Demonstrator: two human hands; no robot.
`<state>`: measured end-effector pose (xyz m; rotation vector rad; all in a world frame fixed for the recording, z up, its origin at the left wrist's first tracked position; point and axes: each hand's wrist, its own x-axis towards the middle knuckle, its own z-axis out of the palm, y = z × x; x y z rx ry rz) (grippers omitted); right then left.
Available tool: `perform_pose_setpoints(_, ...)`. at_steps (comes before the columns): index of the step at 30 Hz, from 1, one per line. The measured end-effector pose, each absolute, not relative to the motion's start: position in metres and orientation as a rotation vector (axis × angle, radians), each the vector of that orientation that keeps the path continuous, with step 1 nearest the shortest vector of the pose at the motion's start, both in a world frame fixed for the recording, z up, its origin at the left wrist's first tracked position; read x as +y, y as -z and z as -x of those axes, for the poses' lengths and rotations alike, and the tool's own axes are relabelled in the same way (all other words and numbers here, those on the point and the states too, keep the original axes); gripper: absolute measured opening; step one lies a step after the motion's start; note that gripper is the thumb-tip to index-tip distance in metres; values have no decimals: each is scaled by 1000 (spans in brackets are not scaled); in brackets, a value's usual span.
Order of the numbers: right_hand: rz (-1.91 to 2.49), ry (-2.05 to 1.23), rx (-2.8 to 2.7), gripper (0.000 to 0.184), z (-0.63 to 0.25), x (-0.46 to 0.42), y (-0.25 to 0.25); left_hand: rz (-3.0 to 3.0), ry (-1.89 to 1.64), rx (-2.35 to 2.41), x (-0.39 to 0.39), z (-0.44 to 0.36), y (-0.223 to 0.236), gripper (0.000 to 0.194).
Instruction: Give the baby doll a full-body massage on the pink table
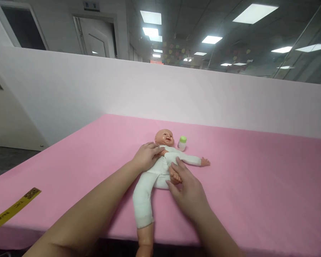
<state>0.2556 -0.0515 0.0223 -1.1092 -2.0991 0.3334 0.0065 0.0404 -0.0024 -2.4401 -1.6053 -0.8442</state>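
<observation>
A baby doll (160, 166) with a white cloth body lies on its back on the pink-covered table (256, 189), its head away from me. My left hand (147, 156) wraps over the doll's arm at its chest, and part of the doll's small hand shows by my fingertips. In my right hand (187, 189) is the doll's bare foot (175, 175), held between thumb and fingers with that leg bent up towards the belly. The other leg (143, 207) stretches towards me, its foot at the table's front edge. The doll's other arm reaches out to the right.
A small bottle (182, 143) with a green cap stands beside the doll's head. A yellow strip (14, 210) with printed marks lies at the table's left front. Behind the table runs a low white wall (203, 96) with glass above it.
</observation>
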Motion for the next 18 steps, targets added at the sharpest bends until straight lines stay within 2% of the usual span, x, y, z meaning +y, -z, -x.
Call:
perform_pose_setpoints(6, 1036, -347, -2091, 49, -251, -59, -25, 2406, 988, -1821, 39, 7, 5, 46)
perform_pose_setpoints(11, 870, -190, -2019, 44, -262, -83, -26, 2242, 1526, -2064, 47, 38, 14, 51)
perform_pose_setpoints(15, 745, -101, -2042, 49, -273, -114, -23, 1556, 1991, -2406, 61, 66, 27, 59)
perform_pose_setpoints(18, 734, -96, -2058, 57, -283, -133, -9, 1131, 2141, -2512, 66, 82, 35, 59)
